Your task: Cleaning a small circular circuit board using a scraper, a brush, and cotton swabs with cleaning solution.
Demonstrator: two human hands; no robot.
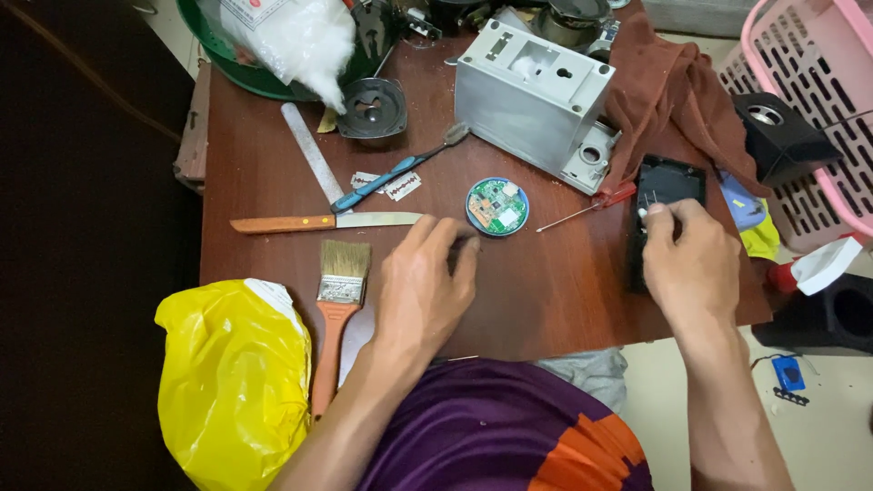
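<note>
Nearest the person, the left hand (420, 293) lies flat and open on the brown tabletop (546, 291), palm down, gripping nothing; its fingertips point away from the body, towards the round circuit board (497, 206) in its blue ring. That board sits just beyond the fingertips and slightly to their right, so the left hand is the nearer of the two to it.

To the right of the round circuit board, the right hand (693, 262) is closed in a pinch on a small white piece (643, 214), held over the black housing (657, 214). The black housing lies under and just beyond this hand, its long axis running away from the person, near the tabletop's right edge.

Left of the round circuit board there is one paintbrush (338, 300) with an orange handle, bristles pointing away, and one knife (323, 221) with a wooden handle lying crosswise, blade tip towards the board. One red-handled screwdriver (589, 205) lies between the board and the black housing.

Beyond the board lie one blue toothbrush (396, 172), one metal ruler (312, 153), one grey box (535, 102) and one brown cloth (668, 86). One yellow bag (235, 377) sits at the near left corner.
</note>
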